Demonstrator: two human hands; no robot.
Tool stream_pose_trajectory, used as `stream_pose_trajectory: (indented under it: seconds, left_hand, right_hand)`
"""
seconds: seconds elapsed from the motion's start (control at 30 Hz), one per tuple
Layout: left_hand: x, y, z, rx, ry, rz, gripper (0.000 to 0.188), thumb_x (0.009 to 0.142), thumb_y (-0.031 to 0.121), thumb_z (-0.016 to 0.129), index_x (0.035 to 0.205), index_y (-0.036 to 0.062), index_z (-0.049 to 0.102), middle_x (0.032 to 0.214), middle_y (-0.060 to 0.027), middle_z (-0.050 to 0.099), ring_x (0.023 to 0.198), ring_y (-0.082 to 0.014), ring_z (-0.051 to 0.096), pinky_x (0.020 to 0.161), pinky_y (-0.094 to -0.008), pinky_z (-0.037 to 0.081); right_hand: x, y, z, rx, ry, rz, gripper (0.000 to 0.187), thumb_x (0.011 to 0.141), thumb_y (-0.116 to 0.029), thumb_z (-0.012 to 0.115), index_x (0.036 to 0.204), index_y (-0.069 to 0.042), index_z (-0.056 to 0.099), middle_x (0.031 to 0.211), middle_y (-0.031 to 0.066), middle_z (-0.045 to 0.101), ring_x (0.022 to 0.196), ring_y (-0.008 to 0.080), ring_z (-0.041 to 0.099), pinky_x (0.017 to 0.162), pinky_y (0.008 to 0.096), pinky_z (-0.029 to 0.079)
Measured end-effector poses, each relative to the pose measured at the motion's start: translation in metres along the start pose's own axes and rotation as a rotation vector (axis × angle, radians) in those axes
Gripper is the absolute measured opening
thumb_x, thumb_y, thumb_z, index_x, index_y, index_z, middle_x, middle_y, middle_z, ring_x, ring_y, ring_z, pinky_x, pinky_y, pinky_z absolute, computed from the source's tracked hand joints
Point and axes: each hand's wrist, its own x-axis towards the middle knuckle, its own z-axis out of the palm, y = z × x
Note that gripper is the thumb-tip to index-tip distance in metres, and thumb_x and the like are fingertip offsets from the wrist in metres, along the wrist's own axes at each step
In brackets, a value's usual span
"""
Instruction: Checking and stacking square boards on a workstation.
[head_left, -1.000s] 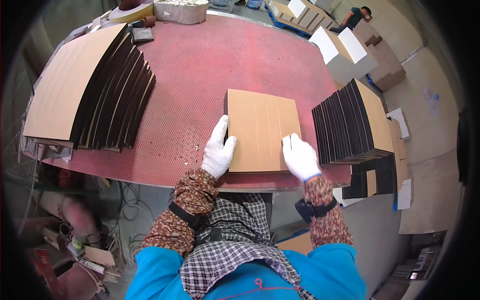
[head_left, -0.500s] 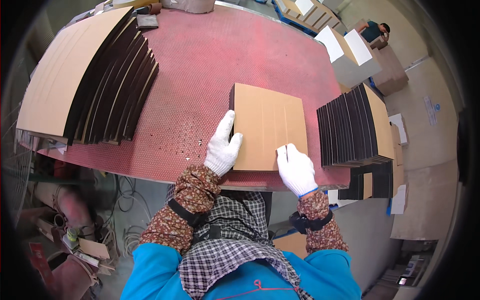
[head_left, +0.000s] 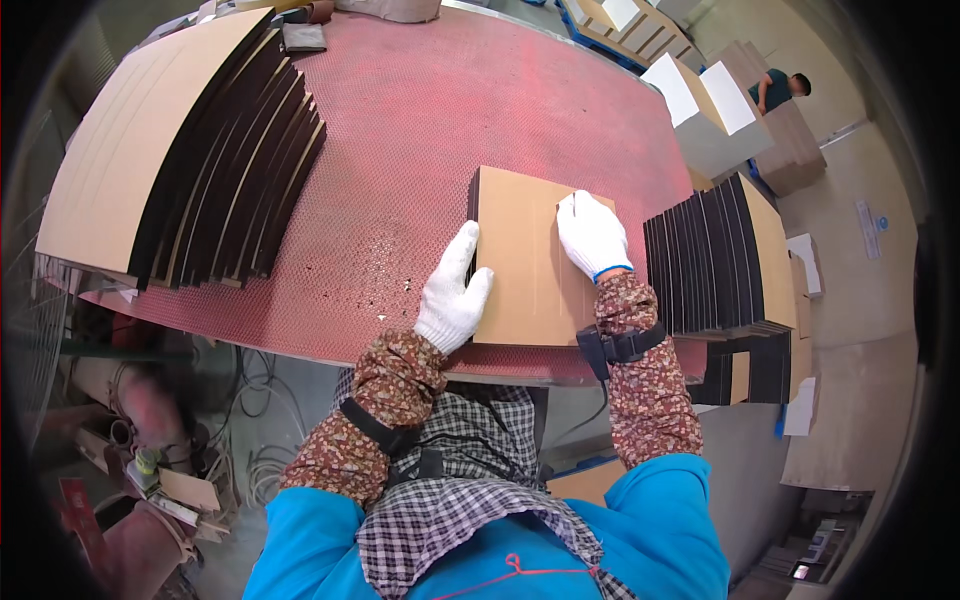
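A tan square board or thin stack of boards, dark along its left side and marked with faint lengthwise lines, lies flat before me near the table's front edge. My left hand, in a white glove, rests against its left edge with fingers stretched and thumb apart. Over the board's upper right part is my right hand, also gloved in white, its fingers closed in a pinch at the surface. Whatever they hold is hidden or too small to make out.
The red textured table carries a large stack of dark-edged tan boards at left and another stack at right. Small dark bits lie left of my left hand. White boxes and a person are beyond the table.
My right hand has moved away from me, from the board's near edge to its upper right part, fingers still pinched. My left hand stays at the left edge.
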Motion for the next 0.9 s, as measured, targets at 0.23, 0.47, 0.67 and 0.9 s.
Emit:
stream_pose_trajectory:
  seconds: [0.23, 0.47, 0.67, 0.9]
  left_hand:
    - [0.0, -0.004, -0.004, 0.083, 0.011, 0.0, 0.062, 0.098, 0.009, 0.059, 0.153, -0.0098, 0.036, 0.158, -0.0262, 0.04, 0.149, -0.0321, 0.039, 0.122, -0.0364, 0.032]
    - [0.003, -0.019, 0.001, -0.003, 0.035, 0.034, 0.062, 0.097, 0.011, 0.059, 0.152, -0.0093, 0.038, 0.157, -0.0266, 0.042, 0.148, -0.0332, 0.04, 0.122, -0.0369, 0.032]
    - [0.003, -0.014, 0.003, -0.003, 0.043, 0.027, 0.062, 0.096, 0.012, 0.059, 0.151, -0.009, 0.04, 0.155, -0.0273, 0.045, 0.145, -0.0348, 0.044, 0.121, -0.0378, 0.033]
    - [0.001, -0.009, 0.0, 0.081, 0.042, 0.041, 0.062, 0.096, 0.012, 0.06, 0.151, -0.0093, 0.04, 0.154, -0.0279, 0.045, 0.145, -0.0355, 0.044, 0.121, -0.038, 0.035]
  right_hand:
    - [-0.068, -0.026, -0.027, 0.029, -0.076, 0.019, 0.03, 0.104, -0.031, 0.045, 0.098, -0.005, 0.059, 0.085, 0.0236, 0.071, 0.08, 0.0428, 0.071, 0.074, 0.0529, 0.056]
    - [-0.153, -0.05, -0.068, 0.036, -0.224, 0.004, 0.031, 0.105, -0.033, 0.045, 0.096, -0.007, 0.059, 0.074, 0.0234, 0.068, 0.072, 0.0424, 0.07, 0.067, 0.0541, 0.056]
    - [-0.152, -0.062, -0.047, 0.102, -0.161, 0.065, 0.028, 0.104, -0.031, 0.051, 0.093, -0.007, 0.059, 0.07, 0.0206, 0.067, 0.067, 0.0417, 0.069, 0.065, 0.0522, 0.056]
    - [-0.089, -0.055, -0.025, 0.052, -0.086, -0.037, 0.026, 0.103, -0.03, 0.05, 0.097, -0.007, 0.06, 0.077, 0.0203, 0.068, 0.074, 0.0402, 0.07, 0.069, 0.051, 0.056]
